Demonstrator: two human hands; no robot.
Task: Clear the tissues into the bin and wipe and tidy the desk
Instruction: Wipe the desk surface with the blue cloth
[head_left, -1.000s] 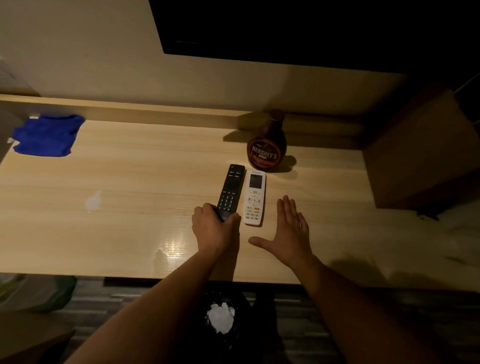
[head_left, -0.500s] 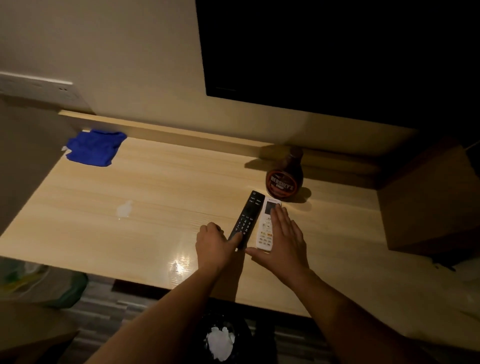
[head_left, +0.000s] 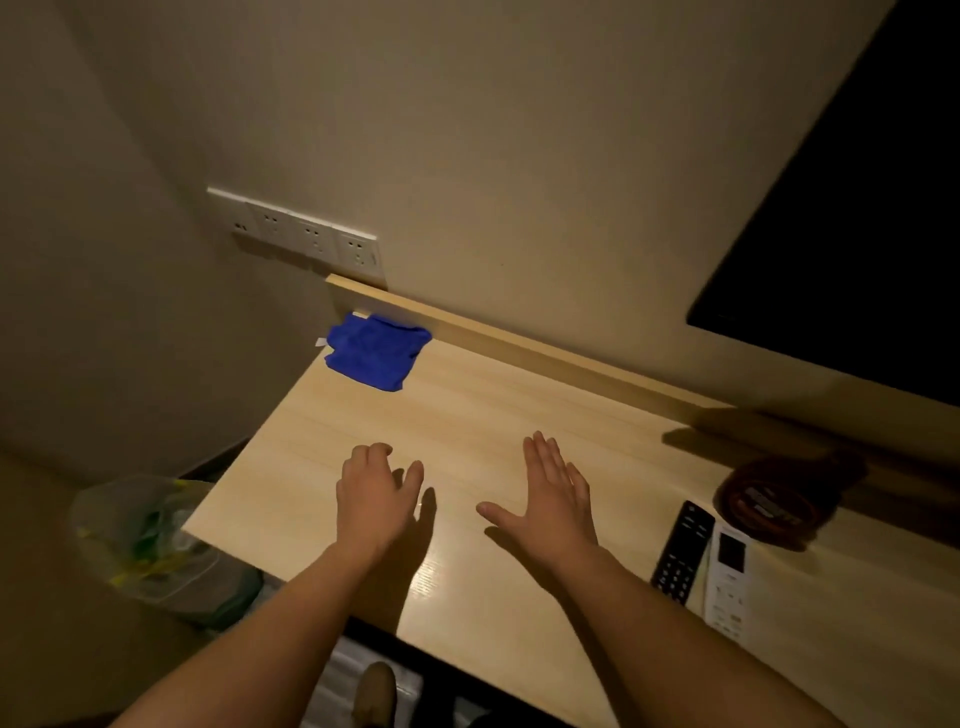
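Observation:
The wooden desk (head_left: 498, 415) runs across the view. A folded blue cloth (head_left: 375, 352) lies at its far left corner by the back ledge. My left hand (head_left: 376, 496) hovers over the desk's middle with fingers loosely curled and holds nothing. My right hand (head_left: 553, 491) is beside it, flat, fingers spread, empty. A black remote (head_left: 681, 552) and a white remote (head_left: 728, 582) lie side by side to the right of my right hand. Behind them stands a brown syrup bottle (head_left: 774, 501). The bin with tissues is out of view.
A clear plastic bag (head_left: 150, 545) with green contents sits on the floor left of the desk. A row of wall sockets (head_left: 306, 236) is above the cloth. A dark screen (head_left: 852, 208) hangs at the upper right. A foot (head_left: 375, 693) shows under the desk's edge.
Both hands have left the remotes and moved left over the bare desk. My view has swung left, so the remotes and bottle now sit at the right edge.

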